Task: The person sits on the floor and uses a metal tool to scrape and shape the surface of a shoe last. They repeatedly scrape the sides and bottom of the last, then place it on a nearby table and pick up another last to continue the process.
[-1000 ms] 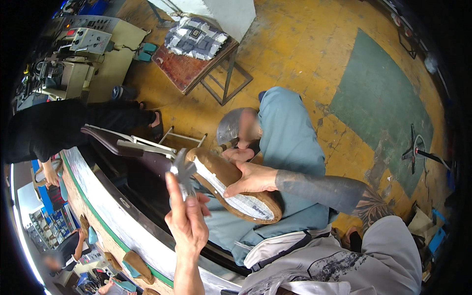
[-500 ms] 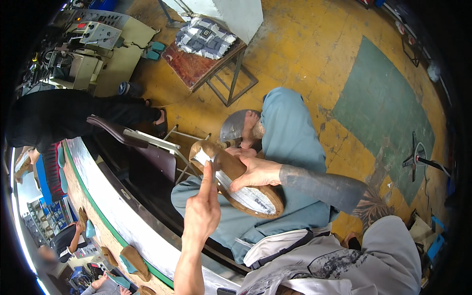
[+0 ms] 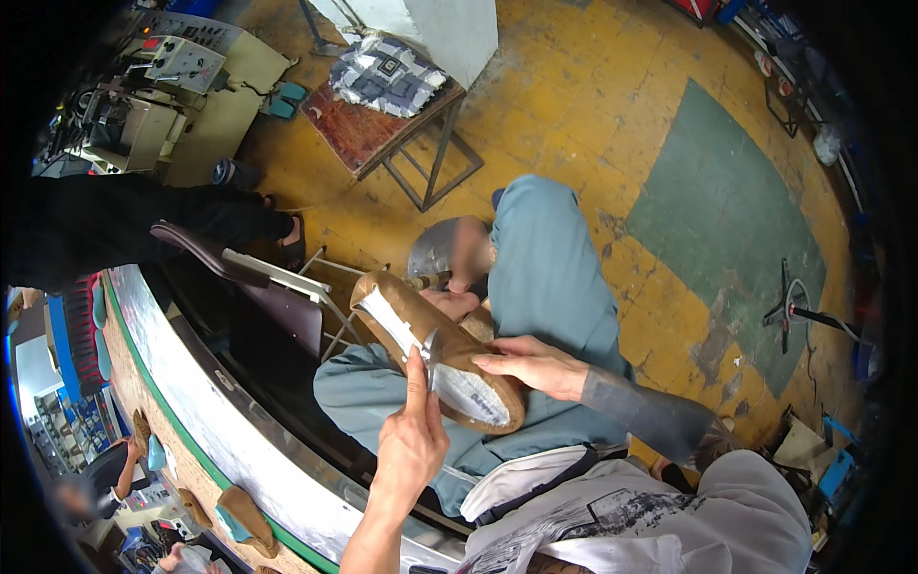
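A brown suede shoe upper [image 3: 442, 330] on a last rests on my lap, its white underside turned up. My right hand [image 3: 535, 367] grips the shoe by its right side, the thumb over the edge and the other fingers mostly hidden. My left hand [image 3: 413, 442] is at the middle of the underside, index finger stretched out against the white strip [image 3: 387, 319]. Beside that finger shows a curved grey metal tool [image 3: 430, 356], apparently held in the curled fingers; its exact kind is unclear.
On the left runs a green-edged workbench [image 3: 172, 383] with another brown shoe upper [image 3: 251, 521]. A dark chair [image 3: 282, 311] stands against it. Ahead is a red-topped stool [image 3: 359, 124] with a patterned cushion. Someone in black [image 3: 115, 225] stands at the left; machines are behind.
My right hand has shifted from across the underside to the shoe's right side. The shoe has turned somewhat, and the metal tool by my left index finger shows more.
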### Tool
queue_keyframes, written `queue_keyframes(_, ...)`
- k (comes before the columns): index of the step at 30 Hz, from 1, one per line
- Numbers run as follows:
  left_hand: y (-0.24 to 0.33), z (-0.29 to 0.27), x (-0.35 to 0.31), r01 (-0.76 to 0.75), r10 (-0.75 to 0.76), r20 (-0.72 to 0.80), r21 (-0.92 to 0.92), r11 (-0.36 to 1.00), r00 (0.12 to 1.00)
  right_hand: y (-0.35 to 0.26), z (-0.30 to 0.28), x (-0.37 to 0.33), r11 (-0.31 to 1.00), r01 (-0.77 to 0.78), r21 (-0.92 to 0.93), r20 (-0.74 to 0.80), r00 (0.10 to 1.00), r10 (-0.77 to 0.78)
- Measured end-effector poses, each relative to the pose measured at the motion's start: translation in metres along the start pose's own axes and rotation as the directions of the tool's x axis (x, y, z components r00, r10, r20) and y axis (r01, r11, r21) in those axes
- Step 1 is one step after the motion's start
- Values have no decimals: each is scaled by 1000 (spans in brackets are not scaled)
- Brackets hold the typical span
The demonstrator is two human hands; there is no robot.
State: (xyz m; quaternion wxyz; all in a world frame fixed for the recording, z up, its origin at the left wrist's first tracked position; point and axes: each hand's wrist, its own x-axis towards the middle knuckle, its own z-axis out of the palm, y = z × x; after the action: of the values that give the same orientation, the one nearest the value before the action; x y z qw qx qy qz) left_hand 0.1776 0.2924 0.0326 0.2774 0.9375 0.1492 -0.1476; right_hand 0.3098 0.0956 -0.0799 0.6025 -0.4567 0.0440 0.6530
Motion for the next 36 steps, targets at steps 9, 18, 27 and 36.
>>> queue_keyframes(9, -5, 4, -12, 126, -117, 59, -167, 978, 991, 8, -4, 2, 997, 76, -6, -17, 997, -76)
queue_keyframes(18, -7, 12, -46, 53, -35, 162, -114, 992, 986, 34, 9, 15, 926, -6, 376, 111, 993, -39)
queue_keyframes(27, 13, 18, -47, -107, 75, 103, 345, 933, 992, 35, 10, 15, 934, -22, 358, 127, 992, -25)
queue_keyframes(36, -5, 20, -42, 262, -83, 349, -505, 823, 933, 39, 5, 20, 947, -13, 320, 164, 986, -42)
